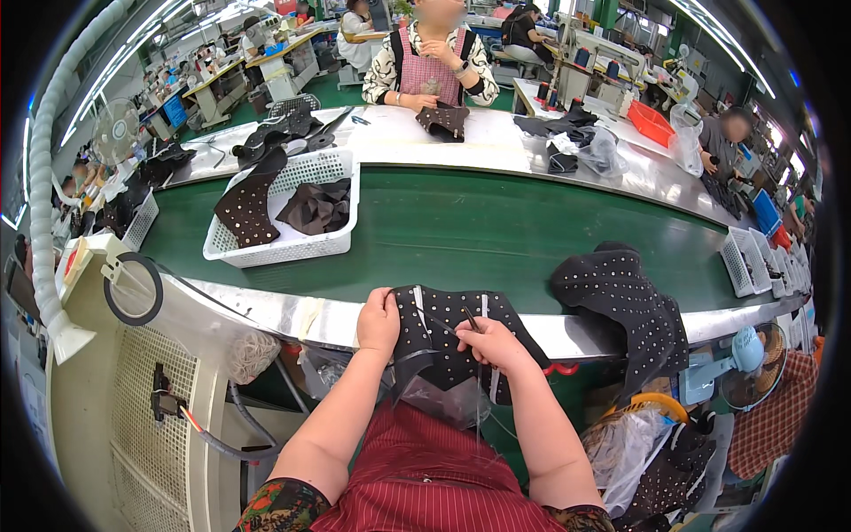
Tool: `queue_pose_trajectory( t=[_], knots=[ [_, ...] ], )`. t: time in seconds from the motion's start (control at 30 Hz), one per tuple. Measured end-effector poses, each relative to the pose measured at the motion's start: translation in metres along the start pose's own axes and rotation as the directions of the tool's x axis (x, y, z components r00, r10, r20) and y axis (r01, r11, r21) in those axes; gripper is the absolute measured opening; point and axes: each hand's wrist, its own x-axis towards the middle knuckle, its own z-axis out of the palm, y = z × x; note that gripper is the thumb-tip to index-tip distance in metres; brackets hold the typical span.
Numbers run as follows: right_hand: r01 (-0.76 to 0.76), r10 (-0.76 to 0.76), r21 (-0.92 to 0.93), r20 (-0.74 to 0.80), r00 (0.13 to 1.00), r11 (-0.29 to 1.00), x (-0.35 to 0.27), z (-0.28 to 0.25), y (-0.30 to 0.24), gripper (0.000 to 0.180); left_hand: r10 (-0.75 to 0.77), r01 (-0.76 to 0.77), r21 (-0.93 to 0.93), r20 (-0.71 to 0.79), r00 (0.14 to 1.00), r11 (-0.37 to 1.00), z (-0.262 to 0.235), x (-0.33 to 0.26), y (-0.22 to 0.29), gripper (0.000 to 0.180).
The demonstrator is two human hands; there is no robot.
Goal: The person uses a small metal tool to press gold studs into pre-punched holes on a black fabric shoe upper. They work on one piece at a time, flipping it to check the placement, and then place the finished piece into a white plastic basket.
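A black studded fabric piece (456, 341) with white strips across it lies over the near metal edge of the bench in front of me. My left hand (379, 321) is closed on its left edge, fingers pinched together. Above its right part, my right hand (492, 343) is closed round a slim dark pen-like tool (470, 317), whose exact kind I cannot make out. A thin black strip (433, 316) runs across the piece to my right fingertips. Clear plastic (452, 401) shows below the piece, by my red striped apron (425, 470).
A green conveyor belt (443, 222) runs beyond the edge, carrying a white basket (284, 253) of black pieces. Another studded piece (625, 301) drapes over the edge at right. A small blue fan (749, 350) stands lower right. Across the belt, a person (434, 66) sits at a white table.
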Motion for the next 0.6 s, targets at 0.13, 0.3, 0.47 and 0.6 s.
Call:
queue_pose_trajectory(
  t=[0.13,0.3,0.47,0.6],
  knots=[
    [-0.001,0.001,-0.011,-0.002,1.0,1.0,0.0003,-0.0004,0.0001,0.021,0.007,-0.007,0.007,-0.001,1.0,1.0,0.0013,0.0,-0.0022,0.017],
    [-0.004,0.003,-0.011,-0.005,1.0,1.0,-0.0004,-0.0004,-0.0012,0.021,0.011,-0.011,0.026,0.0,1.0,1.0,0.0,-0.0002,0.0003,0.017],
    [-0.002,0.002,-0.012,-0.01,1.0,1.0,-0.0001,-0.0003,0.0001,0.021,0.038,-0.038,0.023,-0.008,0.999,0.999,0.0011,0.0001,-0.0023,0.017],
    [-0.01,0.01,0.0,-0.007,1.0,1.0,0.0001,-0.0007,0.0001,0.021,0.031,-0.03,0.016,-0.01,0.999,0.999,0.0018,0.0001,-0.0027,0.016]
  ],
)
